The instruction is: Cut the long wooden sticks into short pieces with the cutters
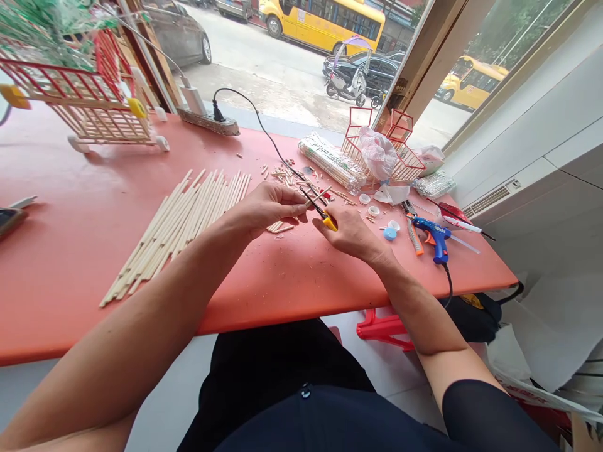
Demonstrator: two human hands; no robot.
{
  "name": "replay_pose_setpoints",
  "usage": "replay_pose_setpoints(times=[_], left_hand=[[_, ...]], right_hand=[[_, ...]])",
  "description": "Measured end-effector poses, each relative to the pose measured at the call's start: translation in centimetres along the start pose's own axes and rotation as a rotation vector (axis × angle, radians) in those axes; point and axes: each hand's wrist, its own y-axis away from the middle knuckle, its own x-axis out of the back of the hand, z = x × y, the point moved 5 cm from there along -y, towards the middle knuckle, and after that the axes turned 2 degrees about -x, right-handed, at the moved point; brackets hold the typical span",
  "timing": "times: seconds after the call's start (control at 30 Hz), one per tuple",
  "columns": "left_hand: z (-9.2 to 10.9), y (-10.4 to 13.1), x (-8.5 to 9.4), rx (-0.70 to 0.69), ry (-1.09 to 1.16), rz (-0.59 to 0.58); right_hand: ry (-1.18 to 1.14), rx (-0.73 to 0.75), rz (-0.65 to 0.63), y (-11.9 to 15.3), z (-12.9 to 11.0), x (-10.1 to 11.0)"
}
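Observation:
Above the middle of the red table, my left hand (277, 204) pinches a short wooden stick (316, 198) between thumb and fingers. My right hand (351, 231) is closed around yellow-handled cutters (330, 223), whose dark jaws meet the stick close to my left fingertips. Whether the jaws are fully closed on the stick is too small to tell. A bundle of long wooden sticks (181, 220) lies fanned out to the left, partly behind my left forearm. Small cut stick pieces (285, 174) are scattered just beyond my hands.
A stick-built cart (89, 107) stands at the table's (61, 263) back left, near a power strip (210, 122) with a black cable. Packed sticks (330, 160) and a red basket frame (409, 164) stand at the back right. A blue glue gun (436, 238) lies right, near small caps (389, 233).

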Motion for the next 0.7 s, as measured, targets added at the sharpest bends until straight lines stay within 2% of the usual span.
replay_pose_setpoints(times=[0.2,0.4,0.53,0.7], left_hand=[[0.2,0.1,-0.2,-0.022,0.02,0.005],[0.8,0.3,-0.1,-0.023,0.047,0.012],[0.4,0.2,-0.5,0.015,0.018,-0.044],[0.2,-0.1,-1.1,-0.017,-0.073,-0.03]], right_hand=[[-0.01,-0.023,0.015,0.2,0.2,-0.4],[-0.129,0.064,0.077,0.1,-0.5,-0.1],[-0.127,-0.01,0.084,-0.2,0.3,0.3],[-0.137,-0.053,0.112,-0.4,0.8,0.7]])
